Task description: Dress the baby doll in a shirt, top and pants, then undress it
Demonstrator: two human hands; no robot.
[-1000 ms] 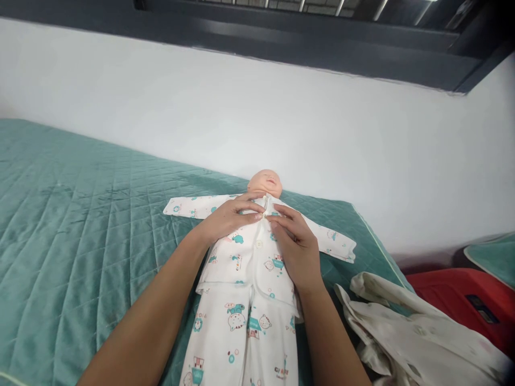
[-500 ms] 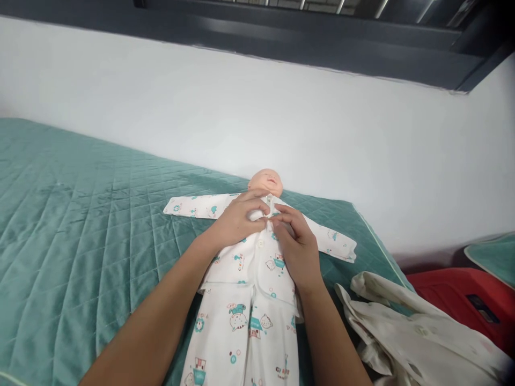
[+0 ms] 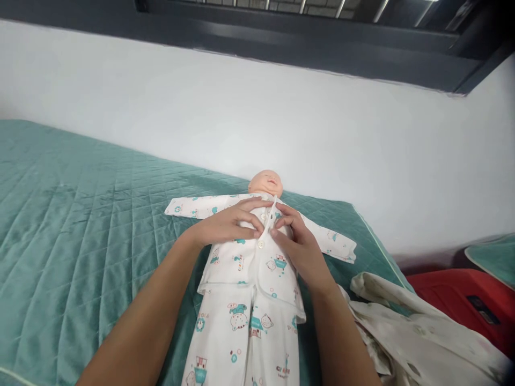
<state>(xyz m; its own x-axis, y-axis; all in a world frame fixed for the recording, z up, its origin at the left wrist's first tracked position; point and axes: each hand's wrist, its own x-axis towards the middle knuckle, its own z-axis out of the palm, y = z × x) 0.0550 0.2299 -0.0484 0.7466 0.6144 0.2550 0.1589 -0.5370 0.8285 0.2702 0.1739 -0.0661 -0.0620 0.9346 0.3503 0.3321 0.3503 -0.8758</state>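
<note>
A baby doll (image 3: 267, 183) lies on its back in a white printed baby shirt (image 3: 245, 252) and matching pants (image 3: 241, 327). The shirt's front edge stands up in a fold at the chest, with a buttonhole in it and pale buttons beside it. My left hand (image 3: 233, 220) rests over the left of the chest, fingers apart and bent, fingertips touching the shirt by the fold. On the other side, my right hand (image 3: 300, 244) has its thumb and fingers closed on the raised edge.
A green quilted cover (image 3: 100, 214) lies under the doll, against a white wall (image 3: 241, 112). At the right are a crumpled off-white garment (image 3: 426, 332) and a red plastic object (image 3: 454, 289). A dark window frame (image 3: 281, 37) runs above.
Both hands were close together, pinching at an upper button; now they are farther apart and slightly lower. The shirt's front edge has lifted into a fold, baring a button.
</note>
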